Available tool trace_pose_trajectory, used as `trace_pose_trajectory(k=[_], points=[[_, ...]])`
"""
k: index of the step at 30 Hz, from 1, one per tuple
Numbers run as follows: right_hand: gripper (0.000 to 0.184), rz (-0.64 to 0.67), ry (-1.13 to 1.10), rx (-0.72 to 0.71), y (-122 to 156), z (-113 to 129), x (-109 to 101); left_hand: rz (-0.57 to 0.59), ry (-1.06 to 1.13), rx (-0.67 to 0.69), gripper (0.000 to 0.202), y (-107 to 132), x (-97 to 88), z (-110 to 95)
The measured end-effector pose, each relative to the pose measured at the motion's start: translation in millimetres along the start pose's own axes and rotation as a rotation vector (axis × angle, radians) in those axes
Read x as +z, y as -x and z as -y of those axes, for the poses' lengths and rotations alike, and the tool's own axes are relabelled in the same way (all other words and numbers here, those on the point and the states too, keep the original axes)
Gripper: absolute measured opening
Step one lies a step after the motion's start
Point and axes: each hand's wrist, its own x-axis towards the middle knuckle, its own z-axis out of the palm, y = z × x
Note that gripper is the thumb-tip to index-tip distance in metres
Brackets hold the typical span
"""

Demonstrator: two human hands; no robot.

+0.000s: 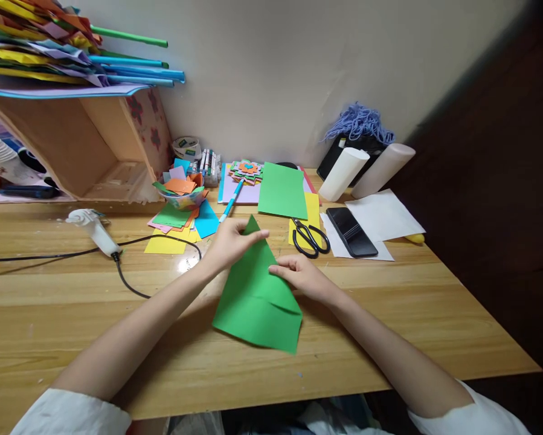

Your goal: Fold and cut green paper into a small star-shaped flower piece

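Observation:
A sheet of green paper (255,290) hangs tilted over the front of the wooden table, pointed at the top and creased at lower right. My left hand (235,241) is closed on its upper part, thumb lying across the front near the point. At the paper's right edge, my right hand (301,275) pinches it between thumb and fingers. Just beyond the hands lie black-handled scissors (311,237) on yellow paper (314,205). Another green sheet (282,190) rests behind them, and a blue paper flower stem (231,200) lies beyond my left hand.
A white glue gun (94,232) with a black cord stands at left. Paper scraps fill and surround a bowl (183,196). Behind are a box (148,127) topped with paper flowers and some markers (208,164). A phone (351,232) and white rolls (343,175) are at right.

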Motion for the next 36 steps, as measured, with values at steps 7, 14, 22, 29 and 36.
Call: trace_pose_trajectory(k=[7,14,22,29,36], points=[[0.034,-0.142,0.186,-0.075,-3,-3,-19,-0.131,0.274,-0.004,0.038,-18,-33.4,5],[0.026,-0.229,0.158,-0.053,-6,-1,-23,-0.268,0.063,0.067,0.032,-23,-46.8,5],[0.026,-0.308,0.023,-0.076,-8,-7,-39,-0.252,0.008,0.009,0.029,-30,-64.3,12],[0.023,-0.329,0.085,-0.102,-6,-4,-28,-0.079,-0.790,0.603,0.019,0,-26.8,-17],[0.018,-0.321,0.128,-0.237,3,1,-13,0.227,-0.807,0.609,0.016,17,4.8,-17]])
